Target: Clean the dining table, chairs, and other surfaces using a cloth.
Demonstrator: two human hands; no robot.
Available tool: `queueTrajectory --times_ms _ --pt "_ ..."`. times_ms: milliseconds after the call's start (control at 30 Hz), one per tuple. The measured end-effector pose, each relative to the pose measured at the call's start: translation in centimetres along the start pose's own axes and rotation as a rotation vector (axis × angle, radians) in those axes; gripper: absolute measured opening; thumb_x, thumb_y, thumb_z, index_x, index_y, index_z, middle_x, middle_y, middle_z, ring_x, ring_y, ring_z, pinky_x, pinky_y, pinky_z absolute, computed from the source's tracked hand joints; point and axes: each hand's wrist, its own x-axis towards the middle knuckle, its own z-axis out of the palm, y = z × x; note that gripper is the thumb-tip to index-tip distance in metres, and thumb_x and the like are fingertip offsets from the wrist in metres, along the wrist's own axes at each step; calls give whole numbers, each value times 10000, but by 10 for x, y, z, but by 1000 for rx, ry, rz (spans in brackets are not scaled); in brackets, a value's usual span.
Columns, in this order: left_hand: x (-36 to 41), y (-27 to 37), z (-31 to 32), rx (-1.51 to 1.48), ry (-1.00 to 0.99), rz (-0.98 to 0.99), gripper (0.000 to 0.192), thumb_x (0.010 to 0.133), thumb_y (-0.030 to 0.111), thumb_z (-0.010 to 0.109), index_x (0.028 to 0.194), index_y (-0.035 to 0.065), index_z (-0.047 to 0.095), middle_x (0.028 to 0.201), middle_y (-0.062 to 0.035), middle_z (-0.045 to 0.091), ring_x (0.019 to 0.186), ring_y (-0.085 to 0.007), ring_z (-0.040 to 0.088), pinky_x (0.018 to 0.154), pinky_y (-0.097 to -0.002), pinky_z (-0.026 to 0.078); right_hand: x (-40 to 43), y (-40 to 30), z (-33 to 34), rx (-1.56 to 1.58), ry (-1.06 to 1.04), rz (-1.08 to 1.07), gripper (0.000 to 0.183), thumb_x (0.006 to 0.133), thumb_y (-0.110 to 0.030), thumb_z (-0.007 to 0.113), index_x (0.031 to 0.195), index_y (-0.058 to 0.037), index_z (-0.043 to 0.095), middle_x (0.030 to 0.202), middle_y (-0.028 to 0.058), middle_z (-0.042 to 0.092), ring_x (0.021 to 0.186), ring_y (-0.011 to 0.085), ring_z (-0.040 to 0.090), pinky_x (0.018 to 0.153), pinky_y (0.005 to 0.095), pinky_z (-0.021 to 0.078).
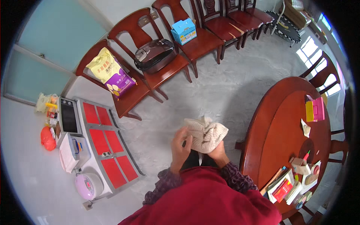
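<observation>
A bunched beige ribbed cloth [206, 135] is held up in front of my body, above the grey floor. My right hand [219, 154] grips it from below at its lower right side, and the cloth covers most of those fingers. At the cloth's left edge is my left hand [180, 147], its thumb and fingers apart with a gap between them. The fingertips overlap the cloth's edge, and whether they touch it is hard to tell. Folds hide the cloth's full shape.
To my right stands a round wooden table [256, 157] bearing books, boxes and a pink container [317, 109]. Left is a red-doored cabinet [112, 140] with a microwave oven [69, 116]. Wooden chairs [132, 104] line the wall, holding a bag [112, 73], a cooker [154, 56] and a blue box [184, 31].
</observation>
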Motion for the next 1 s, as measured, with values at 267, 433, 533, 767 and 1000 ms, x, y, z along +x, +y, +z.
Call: queueTrajectory --times_ms 267,433,533,767,1000 --pt "272 -85 21 431 -61 412 665 811 176 597 1379 51 275 1427 -221 213 1301 -407 224 1027 -444 258 153 -28 -21 371 312 -143 527 788 -44 620 1264 -12 394 1237 123 477 1116 234 491 966 388 400" --pt "497 -119 51 583 -170 440 749 751 188 658 1376 50 270 1471 -191 102 1348 -380 125 1023 -555 228 267 -53 -40 -612 342 -250 592 650 -133 792 1155 -16 505 1114 111 582 987 189 564 857 333 458" --pt "618 -142 84 787 -283 539 798 705 208 703 1370 74 282 1467 -169 111 1347 -357 136 990 -587 257 304 7 -64 -366 582 23 406 642 -96 797 989 -24 601 970 67 639 861 136 594 780 293 483" --pt "823 -224 112 921 -395 620 832 704 221 721 1393 176 257 1486 -87 69 1362 -335 92 1019 -617 191 434 -18 -90 -431 483 301 180 785 -13 585 963 -20 613 1005 97 600 896 121 560 792 281 464" --pt "889 -309 140 992 -362 233 1081 590 465 775 1418 363 88 1488 -133 -34 1336 -451 -21 914 -759 138 608 -18 -192 169 508 268 510 826 -54 509 1305 -17 339 1127 100 529 996 198 557 835 316 477"
